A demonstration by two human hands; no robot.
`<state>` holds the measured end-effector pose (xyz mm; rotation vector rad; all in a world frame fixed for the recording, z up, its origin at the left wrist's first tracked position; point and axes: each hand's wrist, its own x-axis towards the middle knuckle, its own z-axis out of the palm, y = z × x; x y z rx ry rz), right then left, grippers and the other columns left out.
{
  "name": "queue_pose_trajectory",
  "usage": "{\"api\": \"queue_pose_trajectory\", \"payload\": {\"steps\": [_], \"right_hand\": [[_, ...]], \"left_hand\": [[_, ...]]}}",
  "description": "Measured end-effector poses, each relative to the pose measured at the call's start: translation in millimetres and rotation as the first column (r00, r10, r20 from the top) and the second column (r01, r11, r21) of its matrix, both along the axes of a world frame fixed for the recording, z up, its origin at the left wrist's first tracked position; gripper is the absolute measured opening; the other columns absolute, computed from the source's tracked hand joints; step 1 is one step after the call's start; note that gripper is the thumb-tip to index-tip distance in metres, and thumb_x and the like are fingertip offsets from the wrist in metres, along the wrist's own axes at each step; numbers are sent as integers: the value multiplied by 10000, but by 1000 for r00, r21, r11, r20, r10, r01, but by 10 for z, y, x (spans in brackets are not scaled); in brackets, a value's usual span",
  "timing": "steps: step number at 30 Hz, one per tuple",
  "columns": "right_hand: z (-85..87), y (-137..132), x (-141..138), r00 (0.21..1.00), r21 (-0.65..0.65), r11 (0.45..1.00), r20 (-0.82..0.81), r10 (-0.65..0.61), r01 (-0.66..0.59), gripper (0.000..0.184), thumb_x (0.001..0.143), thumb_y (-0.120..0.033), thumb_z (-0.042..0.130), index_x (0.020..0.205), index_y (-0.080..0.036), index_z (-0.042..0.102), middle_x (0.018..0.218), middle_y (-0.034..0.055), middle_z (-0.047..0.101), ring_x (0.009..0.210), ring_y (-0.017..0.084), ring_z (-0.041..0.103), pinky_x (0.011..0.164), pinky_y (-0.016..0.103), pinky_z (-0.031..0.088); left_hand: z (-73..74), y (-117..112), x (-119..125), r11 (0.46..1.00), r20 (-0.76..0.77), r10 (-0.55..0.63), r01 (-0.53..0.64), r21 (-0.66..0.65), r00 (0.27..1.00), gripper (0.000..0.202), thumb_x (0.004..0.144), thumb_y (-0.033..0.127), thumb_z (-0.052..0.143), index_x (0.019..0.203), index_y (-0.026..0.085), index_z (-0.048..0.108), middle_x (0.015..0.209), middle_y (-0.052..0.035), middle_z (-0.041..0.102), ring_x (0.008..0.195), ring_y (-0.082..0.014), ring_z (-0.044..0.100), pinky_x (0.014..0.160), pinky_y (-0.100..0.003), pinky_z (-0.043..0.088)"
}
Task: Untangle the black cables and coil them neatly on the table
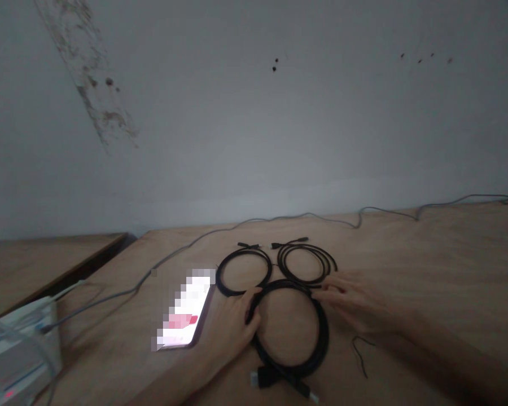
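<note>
The left hand point(237, 321) curls its thumb and fingers around the near side of the large coil point(324, 330), gripping the black cable, while the right hand point(342, 296) lies opposite with bent fingers, its fingertips at the coil's upper right edge; whether they pinch the cable or just touch it, I cannot tell. The large coil lies flat on the counter point(406, 254) between the two hands, and its connectors point(266, 376) stick out at the bottom, nearer the wearer than either hand. Just beyond the left hand's fingers is a thinner black ring, the left coil point(219, 273), its plugs pointing away from the hands. Beside that one, the right coil point(281, 264) sits ahead and to the left of the right hand, close to its fingertips. A short wire point(359, 358) rests bent below the right forearm. Just left of the left hand is a phone point(190, 313), face up with its screen lit. Farther left of that hand stands a white box point(21, 349); a grey cable point(190, 246) runs from it, beyond both hands, along the foot of the marked wall point(254, 141).
</note>
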<state>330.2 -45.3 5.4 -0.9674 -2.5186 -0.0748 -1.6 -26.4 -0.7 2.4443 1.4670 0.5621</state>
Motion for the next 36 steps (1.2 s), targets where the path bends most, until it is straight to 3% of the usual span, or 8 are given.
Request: {"api": "queue_pose_trajectory", "payload": {"steps": [3, 7, 12, 18, 22, 27, 30, 36], "right_hand": [[-93, 7, -51, 999, -1, 1000, 40, 4, -4, 347, 931, -170, 556, 1227, -253, 716, 1092, 109, 747, 959, 260, 669, 848, 386, 523], [-72, 3, -110, 997, -21, 997, -11, 80, -80, 302, 988, -166, 527, 1205, -240, 723, 1215, 98, 751, 1148, 261, 669, 983, 404, 523], [-79, 19, -104, 998, 12, 999, -40, 52, -51, 253, 994, -151, 548, 1172, -228, 712, 1203, 103, 743, 1087, 256, 689, 929, 403, 555], [-250, 105, -107, 999, 59, 998, 15, -38, 37, 207, 970, -110, 542, 1053, -204, 707, 1066, 107, 725, 991, 270, 658, 869, 407, 534], [-304, 109, -149, 981, -23, 981, 6, -192, 192, 189, 953, -109, 519, 968, -201, 683, 993, 99, 705, 900, 259, 640, 817, 402, 504], [-222, 53, -216, 941, -173, 925, 46, -336, 339, 154, 937, -118, 511, 911, -193, 643, 952, 82, 689, 842, 246, 635, 757, 372, 460], [-174, 34, -217, 940, -234, 912, 39, -339, 338, 145, 971, -154, 493, 931, -190, 628, 945, 78, 690, 839, 237, 646, 750, 352, 450], [-125, 17, -191, 958, -191, 939, 80, -276, 287, 211, 1028, -248, 432, 995, -212, 638, 976, 76, 706, 853, 262, 661, 741, 373, 465]], "left_hand": [[18, -6, 13, 1000, -10, 1, -1, 2, 1000, 447, 911, 233, 524, 1350, 222, 606, 1179, -100, 742, 1090, -319, 689, 950, -470, 522], [22, 0, 17, 1000, -20, 3, -3, 3, 1000, 440, 917, 242, 522, 1348, 228, 607, 1152, -98, 750, 1062, -310, 698, 937, -452, 527], [7, 6, -1, 1000, -36, -7, 7, 15, 999, 440, 929, 242, 520, 1363, 243, 590, 1136, -91, 748, 1042, -298, 697, 918, -433, 529], [-11, 8, -14, 999, -20, -21, 22, 31, 1000, 436, 930, 228, 530, 1361, 237, 590, 1167, -92, 739, 1080, -302, 683, 947, -451, 519], [-52, 25, -21, 999, 7, -38, 38, 33, 999, 430, 939, 242, 524, 1365, 251, 583, 1205, -84, 734, 1086, -298, 684, 946, -453, 526], [-40, 24, -7, 1000, -15, -17, 17, 6, 1000, 445, 941, 255, 524, 1382, 243, 582, 1202, -93, 738, 1085, -310, 689, 952, -466, 526], [6, 10, 10, 1000, -43, -12, 11, -7, 999, 451, 937, 258, 520, 1382, 225, 585, 1137, -99, 756, 1036, -319, 705, 914, -471, 542], [27, 8, 19, 999, -26, -36, 36, 19, 999, 439, 926, 236, 524, 1358, 234, 596, 1282, -90, 719, 1153, -316, 676, 999, -483, 517]]}}
